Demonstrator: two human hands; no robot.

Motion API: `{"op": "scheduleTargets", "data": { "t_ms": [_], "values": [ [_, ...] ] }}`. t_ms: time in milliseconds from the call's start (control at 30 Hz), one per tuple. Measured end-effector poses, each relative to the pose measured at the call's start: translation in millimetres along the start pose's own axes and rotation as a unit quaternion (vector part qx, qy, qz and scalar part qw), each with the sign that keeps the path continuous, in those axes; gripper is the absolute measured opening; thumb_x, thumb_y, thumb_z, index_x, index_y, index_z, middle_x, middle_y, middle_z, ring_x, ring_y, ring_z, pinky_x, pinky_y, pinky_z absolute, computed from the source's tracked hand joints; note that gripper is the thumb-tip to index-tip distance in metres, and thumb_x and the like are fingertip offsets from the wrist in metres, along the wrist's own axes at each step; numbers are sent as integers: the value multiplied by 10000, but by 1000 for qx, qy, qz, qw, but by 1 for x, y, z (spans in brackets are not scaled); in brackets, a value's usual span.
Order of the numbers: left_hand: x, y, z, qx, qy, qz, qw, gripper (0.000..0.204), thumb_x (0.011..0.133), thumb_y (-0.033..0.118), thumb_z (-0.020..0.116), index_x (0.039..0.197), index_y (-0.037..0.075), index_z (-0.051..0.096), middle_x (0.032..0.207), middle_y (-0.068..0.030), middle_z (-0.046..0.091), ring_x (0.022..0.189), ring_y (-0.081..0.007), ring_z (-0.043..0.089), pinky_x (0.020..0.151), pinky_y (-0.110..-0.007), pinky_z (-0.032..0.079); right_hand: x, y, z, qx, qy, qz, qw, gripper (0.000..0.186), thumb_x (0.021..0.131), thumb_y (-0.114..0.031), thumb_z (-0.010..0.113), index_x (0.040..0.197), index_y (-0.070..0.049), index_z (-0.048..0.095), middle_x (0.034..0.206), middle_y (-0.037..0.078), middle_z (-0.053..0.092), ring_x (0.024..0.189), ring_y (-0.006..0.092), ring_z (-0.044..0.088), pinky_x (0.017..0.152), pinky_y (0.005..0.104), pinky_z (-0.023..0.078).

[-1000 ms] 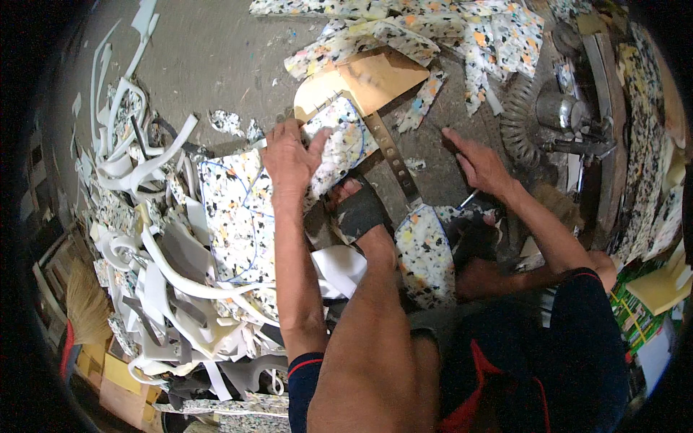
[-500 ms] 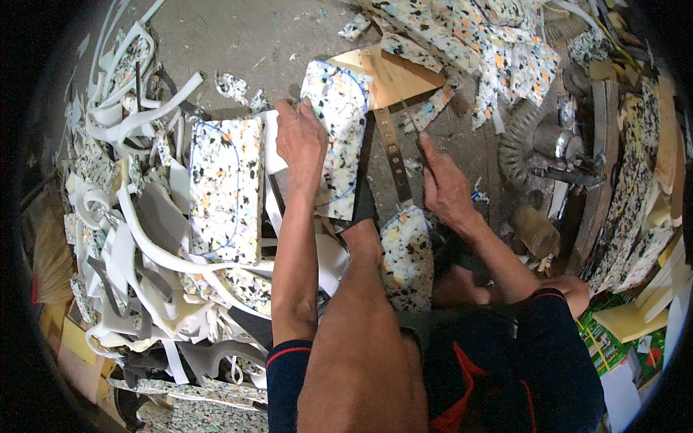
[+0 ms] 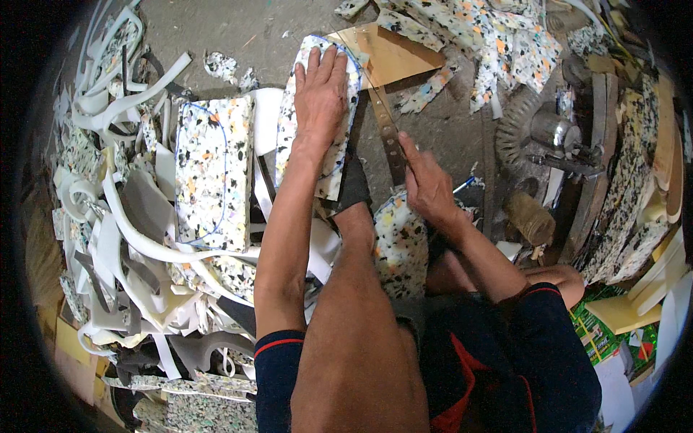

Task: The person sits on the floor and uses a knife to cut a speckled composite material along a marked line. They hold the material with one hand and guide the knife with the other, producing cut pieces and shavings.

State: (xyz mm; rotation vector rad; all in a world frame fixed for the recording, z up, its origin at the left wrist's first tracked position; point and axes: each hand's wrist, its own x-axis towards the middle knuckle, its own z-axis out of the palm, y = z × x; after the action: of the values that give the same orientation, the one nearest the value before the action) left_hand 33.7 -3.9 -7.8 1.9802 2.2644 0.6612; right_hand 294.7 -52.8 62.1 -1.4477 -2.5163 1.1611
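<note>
My left hand [image 3: 321,94] lies flat, fingers slightly apart, on a speckled foam piece [image 3: 339,155] with a blue curved outline. Beside its right edge runs a long thin knife blade [image 3: 366,68], pointing up and left from my right hand [image 3: 432,186]. The right fingers are wrapped round the handle, which is hidden, with the index finger stretched along it. Whether the blade touches the foam I cannot tell. Below the right hand, a rounded speckled foam piece [image 3: 401,252] lies beside my leg. Another outlined foam block [image 3: 213,173] lies to the left.
A tan board [image 3: 404,58] and a strip with holes [image 3: 386,126] lie ahead. White foam offcuts [image 3: 119,209] pile up at left; speckled scraps [image 3: 505,43] lie far right. A metal device with a coiled hose [image 3: 556,137] stands right, near a blue pen [image 3: 465,185].
My left hand has gone from gripping the foam's left edge to lying flat on its top. The foam has turned slightly. My right hand has brought the knife to the foam's right edge.
</note>
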Motion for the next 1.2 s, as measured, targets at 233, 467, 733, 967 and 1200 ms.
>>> {"op": "scheduleTargets", "data": {
  "t_ms": [233, 467, 733, 967, 1200],
  "values": [
    [0, 1, 1, 24, -23, -2, 999, 402, 982, 153, 580, 1379, 93, 592, 1487, -110, 532, 1429, -368, 429, 1170, -590, 317, 0, -1, 1, -21, -25, 15, 999, 769, 937, -42, 561, 1617, -238, 259, 980, 177, 560, 779, 366, 625, 665, 484, 543],
    [0, 1, 0, 35, -33, -3, 999, 405, 987, 172, 592, 1386, 98, 589, 1491, -110, 527, 1432, -369, 420, 1166, -592, 324, -3, -5, -6, -30, -30, 19, 999, 781, 935, -39, 550, 1618, -273, 252, 991, 182, 567, 810, 377, 632, 684, 491, 542],
    [-1, 1, 3, 40, -25, -2, 999, 408, 982, 157, 590, 1384, 88, 587, 1485, -111, 529, 1415, -380, 434, 1150, -601, 336, 30, -23, -6, -50, -62, 67, 995, 792, 934, -68, 544, 1615, -300, 214, 1020, 220, 588, 852, 436, 663, 704, 533, 558],
    [6, 7, 0, 21, -44, -8, 999, 390, 1008, 180, 577, 1386, 85, 584, 1478, -118, 536, 1413, -390, 434, 1150, -601, 333, 81, -25, 13, -56, 37, 16, 998, 783, 927, -64, 563, 1609, -277, 244, 996, 211, 574, 814, 429, 637, 692, 537, 539],
    [-2, 3, 3, 26, -17, -6, 1000, 391, 1003, 178, 576, 1382, 81, 580, 1468, -119, 544, 1402, -402, 447, 1139, -606, 347, 3, -6, 13, -29, -52, 56, 997, 784, 954, -115, 571, 1618, -313, 205, 1038, 217, 584, 850, 432, 668, 726, 530, 565]
  ]
}}
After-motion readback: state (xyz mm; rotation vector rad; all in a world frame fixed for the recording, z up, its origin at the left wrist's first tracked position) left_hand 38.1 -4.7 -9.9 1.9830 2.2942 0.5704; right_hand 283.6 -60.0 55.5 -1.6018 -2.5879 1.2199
